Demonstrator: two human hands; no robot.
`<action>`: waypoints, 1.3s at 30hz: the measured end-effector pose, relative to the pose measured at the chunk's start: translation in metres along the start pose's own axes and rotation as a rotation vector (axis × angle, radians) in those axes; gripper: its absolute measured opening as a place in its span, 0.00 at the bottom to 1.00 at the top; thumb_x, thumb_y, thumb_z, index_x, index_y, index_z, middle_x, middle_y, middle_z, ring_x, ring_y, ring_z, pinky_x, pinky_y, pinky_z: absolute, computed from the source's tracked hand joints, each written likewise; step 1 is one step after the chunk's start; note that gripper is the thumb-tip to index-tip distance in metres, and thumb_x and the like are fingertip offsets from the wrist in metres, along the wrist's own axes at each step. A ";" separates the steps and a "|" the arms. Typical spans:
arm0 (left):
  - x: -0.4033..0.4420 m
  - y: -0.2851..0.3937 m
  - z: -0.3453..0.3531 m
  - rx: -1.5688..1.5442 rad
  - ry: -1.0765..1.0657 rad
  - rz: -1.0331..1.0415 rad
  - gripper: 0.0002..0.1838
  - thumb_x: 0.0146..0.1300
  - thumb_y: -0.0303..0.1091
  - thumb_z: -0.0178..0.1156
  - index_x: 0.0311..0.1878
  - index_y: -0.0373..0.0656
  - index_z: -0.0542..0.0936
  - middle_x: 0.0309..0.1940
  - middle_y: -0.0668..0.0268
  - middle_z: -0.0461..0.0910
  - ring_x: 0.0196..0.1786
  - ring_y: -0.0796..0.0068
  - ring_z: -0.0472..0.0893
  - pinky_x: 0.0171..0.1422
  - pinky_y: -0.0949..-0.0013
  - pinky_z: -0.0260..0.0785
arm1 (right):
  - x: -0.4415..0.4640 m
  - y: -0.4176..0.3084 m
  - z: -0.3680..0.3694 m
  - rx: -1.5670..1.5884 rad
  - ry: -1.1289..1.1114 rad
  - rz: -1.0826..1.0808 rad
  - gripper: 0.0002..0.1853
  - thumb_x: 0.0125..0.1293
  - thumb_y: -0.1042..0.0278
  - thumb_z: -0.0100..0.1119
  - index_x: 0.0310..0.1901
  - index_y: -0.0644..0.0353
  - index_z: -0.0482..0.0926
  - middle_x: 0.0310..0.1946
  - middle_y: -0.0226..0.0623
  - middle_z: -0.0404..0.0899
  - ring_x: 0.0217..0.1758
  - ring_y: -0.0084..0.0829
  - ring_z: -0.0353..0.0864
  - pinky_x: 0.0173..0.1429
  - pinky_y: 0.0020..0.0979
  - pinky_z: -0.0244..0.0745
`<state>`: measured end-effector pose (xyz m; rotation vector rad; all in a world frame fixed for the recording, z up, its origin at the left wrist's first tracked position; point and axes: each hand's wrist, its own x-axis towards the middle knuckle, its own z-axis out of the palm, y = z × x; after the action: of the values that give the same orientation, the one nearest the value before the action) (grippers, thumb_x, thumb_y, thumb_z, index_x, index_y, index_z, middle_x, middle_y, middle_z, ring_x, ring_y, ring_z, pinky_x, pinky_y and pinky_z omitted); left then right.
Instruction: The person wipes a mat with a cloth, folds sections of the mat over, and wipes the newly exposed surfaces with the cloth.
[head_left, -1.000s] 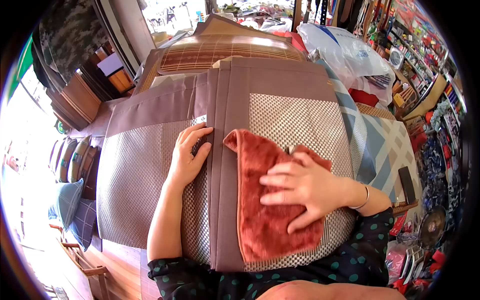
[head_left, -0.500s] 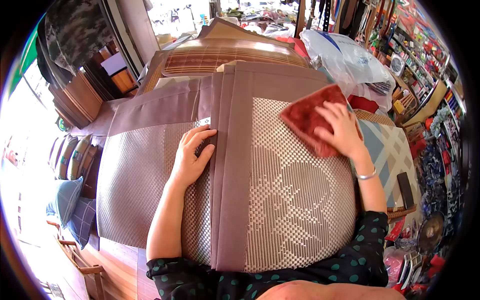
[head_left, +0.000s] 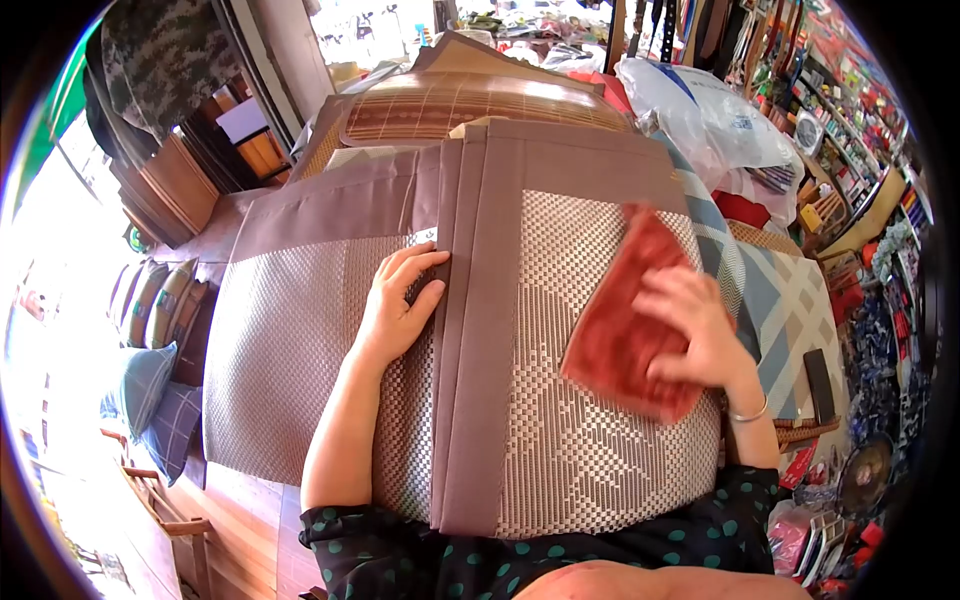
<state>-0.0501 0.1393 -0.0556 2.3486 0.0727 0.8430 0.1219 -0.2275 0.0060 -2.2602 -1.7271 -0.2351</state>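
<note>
A large folded woven mat [head_left: 580, 500] with a checked silver-brown weave and a wide brown fabric border lies in front of me. My left hand [head_left: 403, 300] rests on its left part, thumb and fingers apart, with the fingertips against the brown folded edges. On the right part, my right hand [head_left: 690, 325] has a dark red plush cloth [head_left: 615, 335] under its palm and bent fingers. The cloth lies against the weave and is slightly blurred. A thin bracelet [head_left: 750, 412] circles my right wrist.
More mats [head_left: 450, 105] lie stacked behind. A plastic-wrapped bundle [head_left: 715, 110] is at the back right, near a blue-grey patterned mat [head_left: 785, 310] with a dark oblong object [head_left: 819, 386] on it. Cushions [head_left: 150, 385] stand at left; crowded shelves [head_left: 850, 130] line the right.
My right hand has moved toward me over the mat with the red cloth, which has turned and now lies lower. My left hand keeps its place on the mat. The view has shifted slightly.
</note>
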 end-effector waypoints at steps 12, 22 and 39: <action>-0.001 0.000 0.000 -0.020 0.007 -0.014 0.18 0.63 0.33 0.63 0.57 0.43 0.81 0.60 0.54 0.77 0.65 0.51 0.73 0.71 0.53 0.63 | -0.076 -0.033 -0.005 0.164 -0.023 0.138 0.44 0.44 0.30 0.71 0.59 0.53 0.79 0.68 0.42 0.68 0.72 0.49 0.61 0.75 0.54 0.47; 0.001 0.000 0.003 -0.003 0.038 0.007 0.18 0.62 0.32 0.62 0.55 0.42 0.81 0.59 0.54 0.78 0.63 0.52 0.74 0.70 0.55 0.63 | -0.070 -0.077 -0.021 0.288 -0.224 -0.070 0.41 0.39 0.34 0.76 0.57 0.44 0.82 0.67 0.39 0.70 0.71 0.45 0.63 0.70 0.57 0.49; 0.001 -0.003 0.002 -0.027 0.005 -0.025 0.19 0.60 0.31 0.65 0.56 0.40 0.81 0.60 0.52 0.77 0.64 0.52 0.74 0.69 0.55 0.66 | 0.164 0.005 0.053 -0.019 0.068 0.014 0.39 0.57 0.31 0.60 0.64 0.48 0.75 0.67 0.41 0.70 0.74 0.42 0.61 0.74 0.55 0.51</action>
<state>-0.0478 0.1406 -0.0577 2.3156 0.0914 0.8324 0.1682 -0.0619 0.0044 -2.2495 -1.6819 -0.3223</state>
